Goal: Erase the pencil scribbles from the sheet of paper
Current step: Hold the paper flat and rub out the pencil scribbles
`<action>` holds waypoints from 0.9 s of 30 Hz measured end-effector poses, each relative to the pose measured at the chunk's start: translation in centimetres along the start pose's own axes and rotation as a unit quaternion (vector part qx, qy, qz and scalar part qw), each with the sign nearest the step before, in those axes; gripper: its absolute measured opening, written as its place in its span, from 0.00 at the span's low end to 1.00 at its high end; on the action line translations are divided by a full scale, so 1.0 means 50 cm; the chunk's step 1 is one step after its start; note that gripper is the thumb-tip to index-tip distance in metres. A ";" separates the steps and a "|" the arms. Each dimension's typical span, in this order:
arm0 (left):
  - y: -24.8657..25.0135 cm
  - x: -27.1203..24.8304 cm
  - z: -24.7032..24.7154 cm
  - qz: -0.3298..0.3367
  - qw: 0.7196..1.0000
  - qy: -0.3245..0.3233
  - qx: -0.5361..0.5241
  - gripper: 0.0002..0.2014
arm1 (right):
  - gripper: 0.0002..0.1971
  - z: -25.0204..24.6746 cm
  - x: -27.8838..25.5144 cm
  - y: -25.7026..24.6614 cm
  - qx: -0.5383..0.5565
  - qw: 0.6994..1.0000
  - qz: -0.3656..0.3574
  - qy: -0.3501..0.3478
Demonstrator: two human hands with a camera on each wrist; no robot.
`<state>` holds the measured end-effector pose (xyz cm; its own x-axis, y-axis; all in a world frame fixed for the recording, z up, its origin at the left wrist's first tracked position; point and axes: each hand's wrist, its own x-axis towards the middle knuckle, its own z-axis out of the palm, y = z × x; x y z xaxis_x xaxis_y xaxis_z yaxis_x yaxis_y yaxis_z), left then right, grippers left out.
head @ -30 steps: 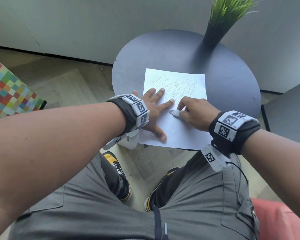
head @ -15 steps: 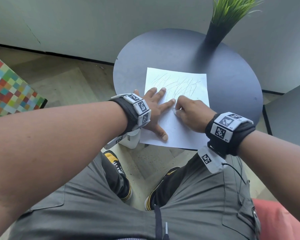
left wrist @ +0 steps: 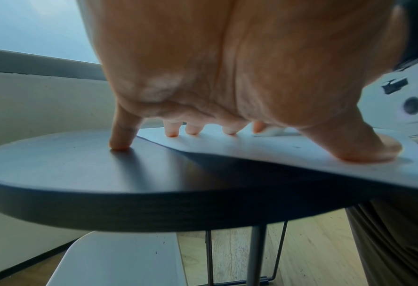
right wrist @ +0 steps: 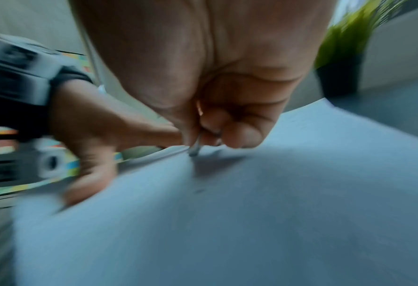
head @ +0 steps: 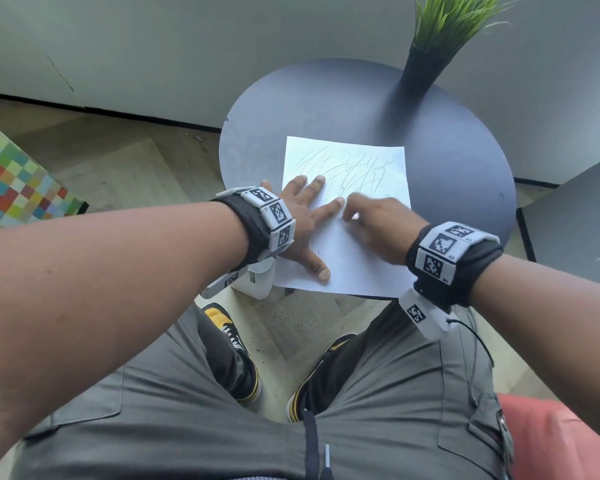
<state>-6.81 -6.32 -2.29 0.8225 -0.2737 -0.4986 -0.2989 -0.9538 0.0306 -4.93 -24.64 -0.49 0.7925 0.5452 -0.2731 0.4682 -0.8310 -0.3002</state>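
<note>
A white sheet of paper [head: 357, 244] lies on the near part of a round dark table [head: 447, 161]. Pencil scribbles [head: 347, 171] cover its far half. My left hand [head: 302, 220] presses flat on the sheet's left edge with fingers spread; in the left wrist view its fingertips [left wrist: 171, 133] and thumb rest on the paper [left wrist: 264, 147]. My right hand [head: 378, 223] is curled and pinches a small whitish eraser [right wrist: 194, 150], whose tip touches the paper [right wrist: 252, 212] beside the left index finger. The right hand is motion-blurred.
A dark vase with green grass [head: 426, 53] stands at the table's far edge. A grey surface [head: 579, 216] is at the right, a chequered coloured one [head: 14, 181] at the left. My knees and shoes are below the table's near rim.
My right hand with the eraser has slid up the sheet, from the blank lower middle to the lower edge of the scribbles. The left hand has stayed pressed on the paper.
</note>
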 end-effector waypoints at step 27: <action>0.018 -0.013 -0.019 -0.010 1.000 -0.011 0.021 0.67 | 0.07 0.008 -0.035 0.035 -0.006 0.999 -0.048 0.009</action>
<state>-7.18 -7.12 -1.13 0.8175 -0.2517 -0.5179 -0.3030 -0.9529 -0.0152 -5.65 -27.01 -0.90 0.7512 0.6198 -0.2271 0.5466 -0.7769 -0.3125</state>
